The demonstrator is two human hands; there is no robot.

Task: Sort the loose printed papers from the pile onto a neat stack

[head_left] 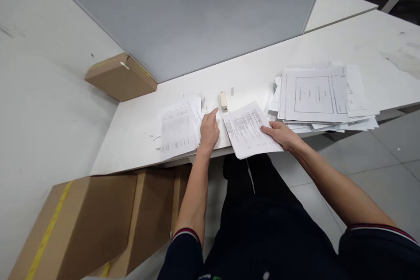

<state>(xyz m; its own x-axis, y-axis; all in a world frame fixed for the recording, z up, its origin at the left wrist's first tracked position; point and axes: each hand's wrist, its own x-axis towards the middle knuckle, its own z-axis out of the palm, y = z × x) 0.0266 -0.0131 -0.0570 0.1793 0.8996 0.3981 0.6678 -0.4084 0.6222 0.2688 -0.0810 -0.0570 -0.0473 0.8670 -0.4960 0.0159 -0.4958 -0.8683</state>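
Observation:
My right hand [280,133] grips the right edge of a printed sheet set [247,129] that lies at the front edge of the white table [249,76]. My left hand [209,129] rests on the table just left of those sheets, fingers curled with the forefinger pointing toward a small white stapler [223,100] a little beyond it. A second pile of printed papers [179,127] lies directly left of my left hand.
A large loose stack of papers [323,96] sits at the right. A grey partition panel [183,13] stands behind the table. Cardboard boxes [95,218] lie under the table at left, another box [120,76] at the table's far left end. Loose staples are scattered near the left pile.

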